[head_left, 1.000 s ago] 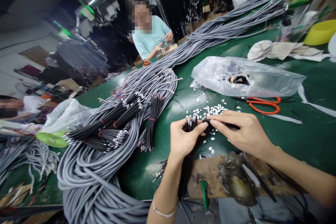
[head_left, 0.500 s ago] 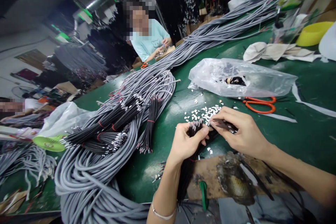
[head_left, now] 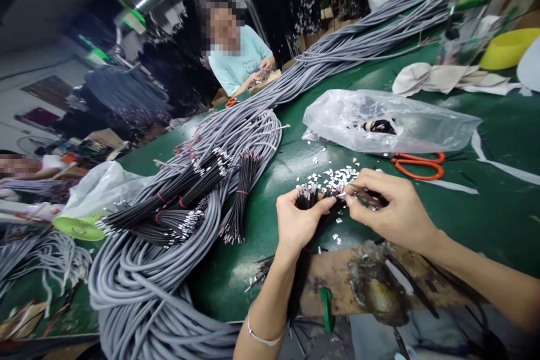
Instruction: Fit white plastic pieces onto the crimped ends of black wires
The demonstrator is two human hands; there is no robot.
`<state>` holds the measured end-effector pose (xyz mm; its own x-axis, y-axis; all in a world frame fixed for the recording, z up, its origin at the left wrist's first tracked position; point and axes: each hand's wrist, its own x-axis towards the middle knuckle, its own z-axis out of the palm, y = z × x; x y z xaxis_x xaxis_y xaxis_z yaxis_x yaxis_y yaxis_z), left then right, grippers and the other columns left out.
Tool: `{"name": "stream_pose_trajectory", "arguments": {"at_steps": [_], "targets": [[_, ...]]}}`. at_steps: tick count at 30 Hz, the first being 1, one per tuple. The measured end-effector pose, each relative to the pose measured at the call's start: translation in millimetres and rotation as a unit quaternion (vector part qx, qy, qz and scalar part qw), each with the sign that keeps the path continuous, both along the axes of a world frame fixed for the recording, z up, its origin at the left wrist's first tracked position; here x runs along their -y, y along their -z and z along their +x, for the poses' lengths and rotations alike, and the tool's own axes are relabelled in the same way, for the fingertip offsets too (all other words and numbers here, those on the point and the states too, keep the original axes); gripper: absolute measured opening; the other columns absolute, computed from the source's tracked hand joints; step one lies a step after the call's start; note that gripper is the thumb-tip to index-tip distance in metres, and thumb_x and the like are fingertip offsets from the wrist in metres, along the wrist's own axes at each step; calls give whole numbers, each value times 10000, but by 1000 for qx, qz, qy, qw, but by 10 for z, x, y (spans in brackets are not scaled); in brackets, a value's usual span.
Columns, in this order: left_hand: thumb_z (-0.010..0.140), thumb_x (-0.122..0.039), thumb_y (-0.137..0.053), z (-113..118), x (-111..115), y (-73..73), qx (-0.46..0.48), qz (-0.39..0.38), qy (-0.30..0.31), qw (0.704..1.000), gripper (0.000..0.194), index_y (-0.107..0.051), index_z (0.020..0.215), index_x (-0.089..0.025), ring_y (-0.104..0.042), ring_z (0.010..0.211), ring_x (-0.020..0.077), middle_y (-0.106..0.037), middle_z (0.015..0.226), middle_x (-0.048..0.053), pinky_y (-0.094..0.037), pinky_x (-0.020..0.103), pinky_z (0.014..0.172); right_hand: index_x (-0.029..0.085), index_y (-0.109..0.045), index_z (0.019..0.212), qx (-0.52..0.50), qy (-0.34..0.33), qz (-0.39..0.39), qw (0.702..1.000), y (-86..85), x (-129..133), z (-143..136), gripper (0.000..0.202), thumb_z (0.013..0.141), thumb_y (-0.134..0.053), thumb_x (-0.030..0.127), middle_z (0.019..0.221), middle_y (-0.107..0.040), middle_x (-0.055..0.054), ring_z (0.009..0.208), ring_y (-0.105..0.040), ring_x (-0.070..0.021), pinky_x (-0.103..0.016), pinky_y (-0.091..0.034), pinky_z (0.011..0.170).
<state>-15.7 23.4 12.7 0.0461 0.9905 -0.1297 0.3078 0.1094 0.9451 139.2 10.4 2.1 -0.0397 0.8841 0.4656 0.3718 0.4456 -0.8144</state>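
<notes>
My left hand (head_left: pixel 297 218) is closed around a bundle of thin black cables (head_left: pixel 307 196), their stripped, pale ends pointing up and away from me. At those ends, my right hand (head_left: pixel 390 202) pinches a slim dark tool (head_left: pixel 371 197) that looks like tweezers; the fingers cover part of it. Its tip and the fingertips are close to single wire ends beside my left thumb. Small white scraps (head_left: pixel 337 177) lie scattered on the green table just beyond both hands. The lower part of the bundle runs down past my left wrist.
Thick grey cables (head_left: pixel 169 287) sweep across the table, with tied black cable bundles (head_left: pixel 206 180) on them. Orange-handled scissors (head_left: pixel 419 166) and a plastic bag (head_left: pixel 392 121) lie beyond my right hand. A stained wooden board (head_left: pixel 329 281) is at the near edge. A co-worker (head_left: pixel 240 56) sits opposite.
My right hand with the dark tool has shifted slightly right, away from my left thumb. The left hand has tilted a little, and the bundle's ends now fan out more.
</notes>
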Motion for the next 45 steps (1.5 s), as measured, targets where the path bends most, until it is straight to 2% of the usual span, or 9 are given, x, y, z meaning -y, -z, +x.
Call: {"name": "stream_pose_trajectory", "arguments": {"at_steps": [6, 8, 13, 20, 23, 26, 29, 33, 45], "targets": [[743, -343, -639, -18, -37, 7, -11, 29, 29, 999, 236, -671, 743, -109, -507, 577, 104, -592, 619, 0, -403, 210, 572, 176, -590, 620, -18, 61, -6, 998, 56, -13, 22, 149, 767, -610, 190, 546, -462, 24, 494, -413, -101, -250, -323, 467], [774, -344, -604, -10, -34, -8, -6, 36, 33, 999, 247, -676, 777, -107, -519, 586, 110, -594, 612, 4, -410, 213, 590, 184, -650, 756, -17, 47, -10, 999, 82, -12, 14, 59, 774, -595, 173, 614, -551, 7, 540, -488, -116, -250, -380, 495], [745, -330, -638, 0, -11, -54, 1, 27, 44, 999, 233, -653, 672, -109, -553, 578, 127, -630, 599, 26, -426, 225, 595, 189, -648, 1053, 8, 2, -8, 1000, 108, -4, 2, 296, 787, -540, 118, 904, -681, -42, 788, -629, -174, -295, -500, 689], [755, -323, -630, 14, 15, -54, -1, 31, 22, 999, 245, -621, 627, -114, -501, 477, 94, -573, 497, -8, -401, 203, 528, 151, -666, 1011, 18, -13, 18, 1000, 78, -7, 1, 264, 783, -544, 98, 924, -693, -53, 793, -645, -166, -262, -508, 692], [761, -348, -619, 17, 27, -44, 0, 31, 11, 999, 261, -634, 658, -109, -473, 444, 86, -539, 474, -19, -383, 202, 495, 162, -645, 1049, 53, 10, 28, 998, 61, 1, -3, 264, 790, -597, 190, 884, -680, -47, 756, -632, -163, -261, -492, 657], [733, -346, -648, 13, 36, -44, -17, 44, -10, 999, 247, -648, 668, -107, -460, 451, 88, -535, 477, -21, -366, 203, 480, 182, -633, 1077, 135, 81, 80, 984, 61, 14, 13, 284, 812, -606, 283, 849, -668, -44, 704, -618, -158, -268, -455, 608], [714, -329, -669, 11, 43, -48, -28, 62, -25, 997, 232, -642, 643, -110, -464, 477, 91, -544, 502, -19, -372, 206, 497, 196, -652, 1035, 226, 131, 148, 954, 81, 23, 42, 232, 820, -611, 271, 867, -682, -36, 704, -622, -159, -280, -421, 598], [707, -327, -675, 12, 55, -42, -59, 87, -29, 994, 212, -662, 666, -119, -466, 503, 97, -549, 534, -17, -370, 212, 507, 192, -639, 1054, 275, 140, 186, 933, 110, 28, 70, 245, 820, -613, 259, 891, -691, -38, 730, -628, -169, -290, -407, 594], [723, -334, -657, 1, 59, -28, -78, 83, -17, 993, 210, -680, 710, -125, -465, 513, 106, -556, 556, -7, -366, 219, 507, 171, -624, 1079, 327, 128, 236, 906, 81, 35, 96, 294, 795, -642, 244, 854, -698, -32, 670, -592, -168, -307, -345, 550]]}}
